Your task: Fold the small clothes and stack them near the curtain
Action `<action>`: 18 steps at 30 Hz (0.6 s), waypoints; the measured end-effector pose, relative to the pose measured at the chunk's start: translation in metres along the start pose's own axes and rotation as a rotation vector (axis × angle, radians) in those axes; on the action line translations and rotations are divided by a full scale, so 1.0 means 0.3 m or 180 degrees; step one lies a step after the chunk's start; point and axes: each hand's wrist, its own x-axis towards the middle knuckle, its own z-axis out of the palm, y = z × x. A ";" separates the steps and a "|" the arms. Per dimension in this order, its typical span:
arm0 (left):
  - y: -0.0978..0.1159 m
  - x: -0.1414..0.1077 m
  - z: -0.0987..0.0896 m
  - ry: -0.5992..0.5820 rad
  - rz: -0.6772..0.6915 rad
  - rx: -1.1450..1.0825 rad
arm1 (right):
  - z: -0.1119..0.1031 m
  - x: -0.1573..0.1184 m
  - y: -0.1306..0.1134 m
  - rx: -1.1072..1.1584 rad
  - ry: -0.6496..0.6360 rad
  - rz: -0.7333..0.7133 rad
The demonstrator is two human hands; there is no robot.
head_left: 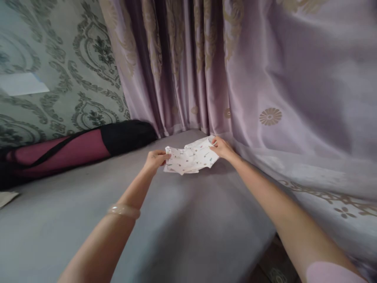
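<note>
A small white cloth garment (193,157) with a scattered coloured print is stretched between my two hands, over the far part of a grey-covered surface (97,208). My left hand (157,159) pinches its left edge, thumb and fingers pressed together. At the upper right corner of the cloth, my right hand (220,147) grips it between thumb and fingers. The lower edge of the garment is uneven, with a second layer showing beneath. A pale translucent bangle (124,211) circles my left forearm.
A long maroon and black bag (73,149) lies along the patterned wall at left. Purple curtains (182,70) hang behind the garment and down the right side. A pale flat item (7,198) rests at the far left edge.
</note>
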 end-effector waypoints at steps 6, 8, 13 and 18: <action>0.029 0.135 0.200 0.0067 -0.0010 -0.0703 | -0.068 0.198 0.093 -0.0654 -0.0013 -0.0203; 0.028 0.181 0.252 0.0100 -0.0110 -0.0962 | -0.075 0.254 0.108 -0.0797 -0.0043 -0.0182; -0.008 0.282 0.352 0.0109 -0.0302 -0.1218 | -0.068 0.362 0.129 -0.0989 -0.0025 -0.0155; -0.086 0.330 0.418 0.0036 -0.0545 -0.1410 | -0.026 0.437 0.175 -0.0973 -0.0198 -0.0085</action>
